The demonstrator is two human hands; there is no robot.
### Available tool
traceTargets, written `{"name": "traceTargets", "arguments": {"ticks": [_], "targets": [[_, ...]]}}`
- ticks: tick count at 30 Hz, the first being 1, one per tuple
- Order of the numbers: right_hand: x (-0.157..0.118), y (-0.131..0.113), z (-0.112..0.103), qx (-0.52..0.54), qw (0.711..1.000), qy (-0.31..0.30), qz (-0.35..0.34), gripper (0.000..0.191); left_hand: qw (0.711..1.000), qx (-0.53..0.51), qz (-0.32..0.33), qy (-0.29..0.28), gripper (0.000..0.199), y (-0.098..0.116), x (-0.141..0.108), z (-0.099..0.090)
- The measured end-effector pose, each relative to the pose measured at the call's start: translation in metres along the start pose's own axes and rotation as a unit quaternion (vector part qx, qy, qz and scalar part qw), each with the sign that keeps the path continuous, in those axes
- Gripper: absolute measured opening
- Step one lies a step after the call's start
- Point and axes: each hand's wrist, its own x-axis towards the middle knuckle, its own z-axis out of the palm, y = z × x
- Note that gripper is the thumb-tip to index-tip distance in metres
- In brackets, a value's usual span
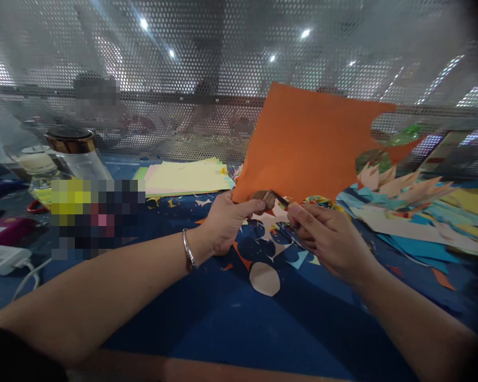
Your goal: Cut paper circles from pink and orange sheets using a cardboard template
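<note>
A large orange sheet [302,143] with rounded cut-outs along its right side stands raised in front of me. My left hand [233,217], with a silver bangle at the wrist, pinches the sheet's lower left edge; a small brown shape lies at its fingertips. My right hand [322,233] is closed around a thin dark tool [279,198], which looks like scissors, its tip at the sheet's lower edge. Below the hands, a pale rounded paper piece [265,278] lies on the blue table [223,323], near scattered paper scraps [298,260].
Yellow and pink paper sheets [187,178] are stacked behind my left hand. At the left stand a lidded jar [77,154] and a bottle [43,175], with a white charger [6,260] nearby. Coloured paper pieces [414,223] pile up at right. A perforated metal screen [207,58] rises behind.
</note>
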Motion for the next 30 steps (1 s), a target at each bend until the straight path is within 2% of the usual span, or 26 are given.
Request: {"name": "traceTargets", "arguments": {"ticks": [5, 13, 18, 22, 30], "targets": [[-0.0004, 0.0004, -0.0011, -0.002, 1.000, -0.008, 0.007, 0.066, 1.000, -0.023, 0.003, -0.005, 0.020, 0.0028, -0.0006, 0.0013], [-0.0022, -0.0027, 0.0016, -0.011, 1.000, 0.005, 0.018, 0.070, 1.000, 0.006, 0.000, 0.017, 0.012, 0.0055, -0.0005, 0.0037], [-0.0004, 0.0019, 0.0003, -0.026, 0.999, 0.021, 0.016, 0.071, 1.000, -0.008, -0.005, -0.017, 0.011, 0.0078, -0.0005, 0.0053], [0.0003, 0.0044, -0.0021, -0.031, 0.999, 0.013, 0.009, 0.068, 0.999, -0.023, -0.001, -0.040, 0.021, 0.0074, -0.0002, 0.0048], [-0.0006, 0.0017, -0.0015, -0.017, 1.000, 0.013, 0.012, 0.069, 0.998, -0.062, -0.002, -0.029, 0.047, 0.0053, 0.0008, 0.0026]]}}
